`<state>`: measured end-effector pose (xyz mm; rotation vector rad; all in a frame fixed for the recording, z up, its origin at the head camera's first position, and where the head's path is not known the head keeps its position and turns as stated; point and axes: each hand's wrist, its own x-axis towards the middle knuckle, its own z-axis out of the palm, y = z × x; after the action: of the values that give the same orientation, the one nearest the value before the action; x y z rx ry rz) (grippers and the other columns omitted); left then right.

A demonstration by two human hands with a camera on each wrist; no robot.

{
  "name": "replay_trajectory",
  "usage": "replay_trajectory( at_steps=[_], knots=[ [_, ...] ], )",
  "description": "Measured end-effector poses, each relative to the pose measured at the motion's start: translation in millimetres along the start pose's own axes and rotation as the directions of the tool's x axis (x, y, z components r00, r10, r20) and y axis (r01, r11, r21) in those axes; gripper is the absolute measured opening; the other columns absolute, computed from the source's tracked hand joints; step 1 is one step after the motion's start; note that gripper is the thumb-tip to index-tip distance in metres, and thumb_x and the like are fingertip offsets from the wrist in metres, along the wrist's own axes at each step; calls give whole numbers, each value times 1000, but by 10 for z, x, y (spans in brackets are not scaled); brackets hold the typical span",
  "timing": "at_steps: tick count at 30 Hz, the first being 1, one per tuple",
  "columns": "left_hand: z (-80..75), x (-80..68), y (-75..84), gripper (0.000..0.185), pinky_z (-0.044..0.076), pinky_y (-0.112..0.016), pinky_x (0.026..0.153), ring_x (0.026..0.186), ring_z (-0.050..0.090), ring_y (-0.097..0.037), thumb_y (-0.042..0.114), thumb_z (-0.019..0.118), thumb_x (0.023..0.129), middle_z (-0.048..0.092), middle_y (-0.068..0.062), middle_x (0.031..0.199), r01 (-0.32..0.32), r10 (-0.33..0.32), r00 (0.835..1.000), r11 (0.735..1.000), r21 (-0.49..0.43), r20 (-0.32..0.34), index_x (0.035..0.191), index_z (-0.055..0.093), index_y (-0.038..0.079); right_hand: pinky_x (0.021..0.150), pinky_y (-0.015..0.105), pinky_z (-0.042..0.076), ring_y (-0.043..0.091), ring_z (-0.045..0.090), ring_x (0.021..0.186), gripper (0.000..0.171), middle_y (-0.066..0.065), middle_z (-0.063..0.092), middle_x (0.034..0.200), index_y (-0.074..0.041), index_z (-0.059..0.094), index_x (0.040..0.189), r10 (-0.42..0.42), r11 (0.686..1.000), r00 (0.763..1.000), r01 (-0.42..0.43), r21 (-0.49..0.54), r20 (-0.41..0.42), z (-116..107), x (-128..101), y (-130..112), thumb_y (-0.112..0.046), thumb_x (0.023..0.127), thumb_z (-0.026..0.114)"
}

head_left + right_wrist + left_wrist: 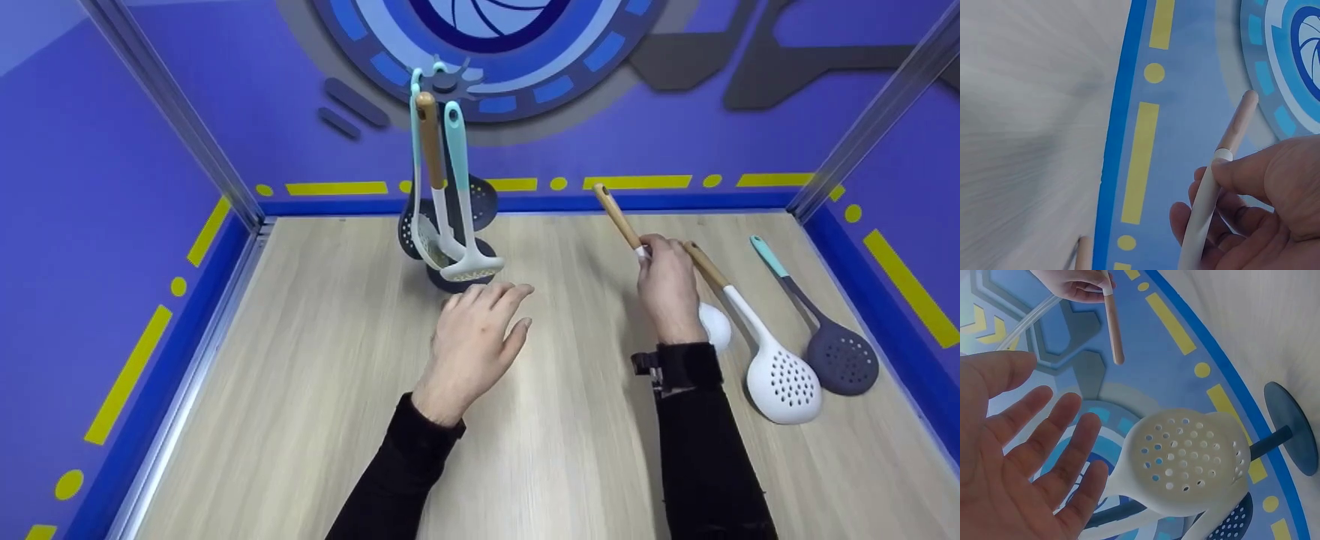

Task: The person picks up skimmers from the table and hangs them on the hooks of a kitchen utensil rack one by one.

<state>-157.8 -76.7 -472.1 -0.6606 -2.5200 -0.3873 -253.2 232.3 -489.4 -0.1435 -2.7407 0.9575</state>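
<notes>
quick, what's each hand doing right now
Left hand: open, fingers spread, holding nothing.
Right hand: closed around the white ladle by its handle.

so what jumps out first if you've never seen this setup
The right hand grips a white ladle with a wooden handle, lifting it near the table's far right. The left hand hovers open in front of a stand hung with utensils. A white skimmer lies at the right.
</notes>
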Motion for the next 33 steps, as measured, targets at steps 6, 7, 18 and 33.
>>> replay_trajectory(
  at_steps=[6,7,18,33],
  knots=[
    [-60,12,-44,40,66,-46,101,129,78,-24,33,81,111,81,3,141,23,-23,1000,1000,-16,-12,150,75,26,116,64,63,53,70,139,40,36,66,150,6,62,160,-2,1000,1000,2,-6,-5,0,61,-136,-1,122,53],
    [-70,13,-48,40,66,-47,101,130,78,-24,33,81,111,81,3,141,25,-25,1000,1000,-17,-13,150,75,26,115,64,64,53,70,138,40,36,66,150,6,63,160,-7,1000,1000,6,-8,-8,-3,67,-158,-1,122,53],
    [-157,19,-83,43,66,-49,102,131,78,-25,32,81,111,81,3,142,49,-49,999,998,-26,-22,152,74,26,117,67,61,55,68,137,38,35,69,147,7,65,157,-70,997,997,70,-13,-42,-35,140,-339,0,121,54],
    [-237,16,-132,42,67,-48,99,129,79,-25,30,82,110,81,3,142,52,-54,997,998,-30,-62,151,75,25,109,63,64,51,70,131,38,33,69,143,6,63,158,-123,992,990,124,11,-63,-75,241,-504,-1,122,52]
  ],
)
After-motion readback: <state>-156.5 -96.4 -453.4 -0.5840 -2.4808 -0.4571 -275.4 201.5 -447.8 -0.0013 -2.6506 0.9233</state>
